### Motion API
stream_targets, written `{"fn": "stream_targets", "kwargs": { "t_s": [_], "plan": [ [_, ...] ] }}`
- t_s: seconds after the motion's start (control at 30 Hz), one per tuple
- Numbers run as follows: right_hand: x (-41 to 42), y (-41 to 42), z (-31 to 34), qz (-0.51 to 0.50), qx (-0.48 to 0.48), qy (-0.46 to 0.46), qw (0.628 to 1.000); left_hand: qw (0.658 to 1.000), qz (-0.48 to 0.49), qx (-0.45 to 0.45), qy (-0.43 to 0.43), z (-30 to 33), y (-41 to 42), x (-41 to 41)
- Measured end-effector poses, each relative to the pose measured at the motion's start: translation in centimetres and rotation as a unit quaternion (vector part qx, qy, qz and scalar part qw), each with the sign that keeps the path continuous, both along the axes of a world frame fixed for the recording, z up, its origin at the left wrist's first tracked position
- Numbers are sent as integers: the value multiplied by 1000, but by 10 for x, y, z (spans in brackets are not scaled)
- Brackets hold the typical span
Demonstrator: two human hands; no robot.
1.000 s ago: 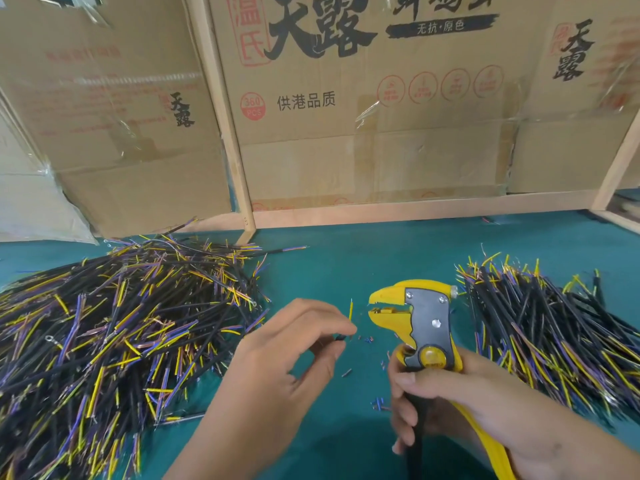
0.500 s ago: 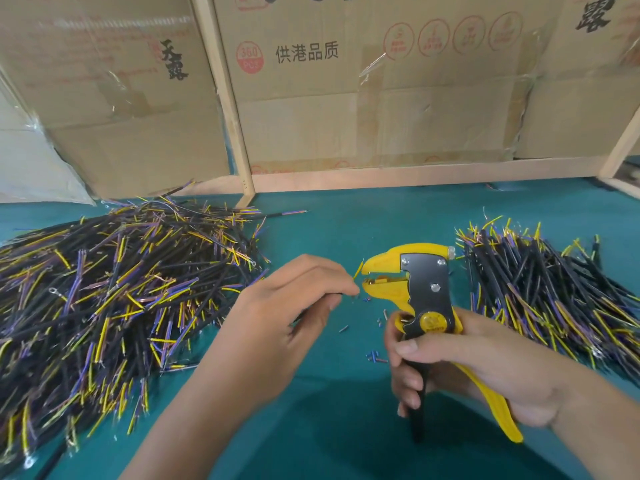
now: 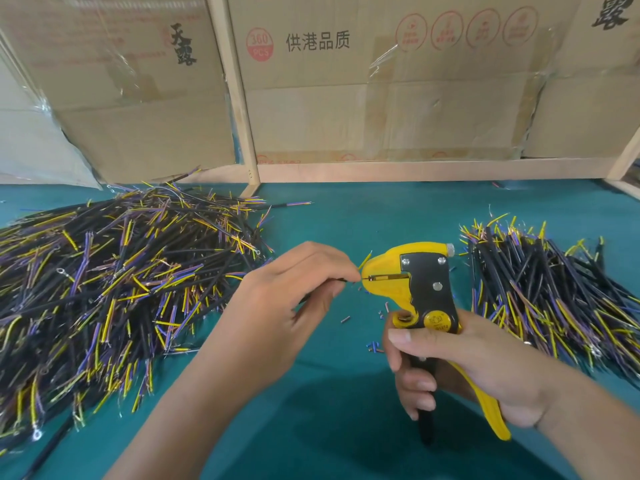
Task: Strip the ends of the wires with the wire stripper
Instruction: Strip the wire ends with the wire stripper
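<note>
**Wire end held at the mouth of a yellow stripper**

At the centre of the view, two bare hands meet over a teal table (image 3: 346,216). The left hand (image 3: 277,306) comes in from 7 o'clock, fingers curled, thumb and forefinger pinching a thin black wire (image 3: 332,279). Only a short length of it shows beyond the fingers. A yellow strand of the wire sticks up toward 1 o'clock beside the fingertips, and the wire's tip touches the front of the stripper (image 3: 415,289).

The stripper is yellow with a black metal side plate, silver rivets and a round yellow dial low on the plate. Its head points toward 9 o'clock, and the slot in its mouth looks almost closed on the wire tip. The right hand (image 3: 460,368), entering from 4 o'clock, is clenched around the two handles, one black and one yellow.

At 9 o'clock lies a large pile (image 3: 114,282) of black wires with yellow and purple ends. At 3 o'clock lies a smaller heap (image 3: 554,299) of the same kind. Small bits (image 3: 372,348) of insulation lie on the table under the stripper. Cardboard boxes (image 3: 381,98) stand at 12 o'clock.
</note>
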State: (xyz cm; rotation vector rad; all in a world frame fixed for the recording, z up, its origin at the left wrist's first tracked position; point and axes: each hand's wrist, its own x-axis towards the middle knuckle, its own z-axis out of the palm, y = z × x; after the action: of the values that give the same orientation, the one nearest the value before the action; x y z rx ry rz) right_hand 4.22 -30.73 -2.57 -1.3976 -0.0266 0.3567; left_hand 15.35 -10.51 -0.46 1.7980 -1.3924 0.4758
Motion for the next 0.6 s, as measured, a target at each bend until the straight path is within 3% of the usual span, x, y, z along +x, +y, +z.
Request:
{"fn": "stream_targets", "kwargs": {
  "t_s": [0.23,0.6],
  "plan": [
    [-2,12,0,-22,71,30,997,999,13,-5,44,-1,1,-1],
    [1,9,2,-93,95,36,990,992,77,-12,102,-3,3,1]
  ]
}}
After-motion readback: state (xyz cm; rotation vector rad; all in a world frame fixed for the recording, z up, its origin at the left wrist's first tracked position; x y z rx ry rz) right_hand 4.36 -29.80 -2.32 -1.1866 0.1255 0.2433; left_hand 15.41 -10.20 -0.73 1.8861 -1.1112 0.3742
